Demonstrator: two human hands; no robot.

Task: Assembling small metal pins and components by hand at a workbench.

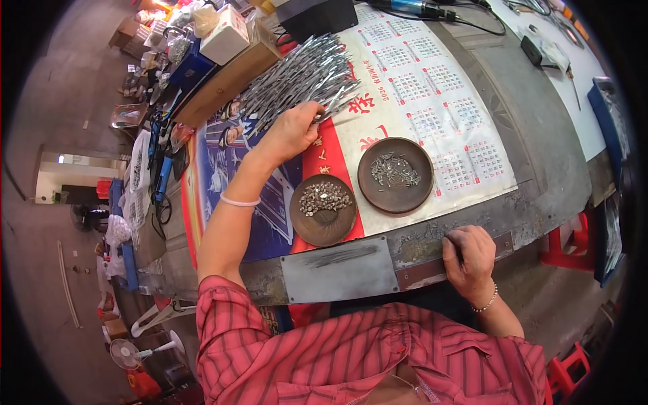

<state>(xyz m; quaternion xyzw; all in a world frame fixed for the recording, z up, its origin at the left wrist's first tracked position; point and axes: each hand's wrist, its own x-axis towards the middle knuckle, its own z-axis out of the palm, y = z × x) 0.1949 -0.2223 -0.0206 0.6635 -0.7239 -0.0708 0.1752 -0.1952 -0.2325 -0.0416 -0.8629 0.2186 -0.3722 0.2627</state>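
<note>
My left hand (293, 133) reaches over the near edge of a large heap of thin silvery metal pieces (300, 77). Its thumb and fingers are pinched on a slim metal piece (329, 112) at the heap's right side. On the table's front edge rests my right hand (470, 260), its fingers curled in and nothing showing between thumb and forefinger. Between the hands stand two round brown bowls. The left bowl (324, 233) holds small metal bits (325, 198); the right bowl (395, 198) holds thin, short metal pins (391, 170).
A calendar poster (466, 162) covers much of the table under the bowls and heap. A grey metal plate (339, 271) lies along the front edge. Cardboard boxes (226, 77) crowd the back left. Cables and a blue-handled tool (408, 7) lie at the back. A red stool (570, 243) stands right.
</note>
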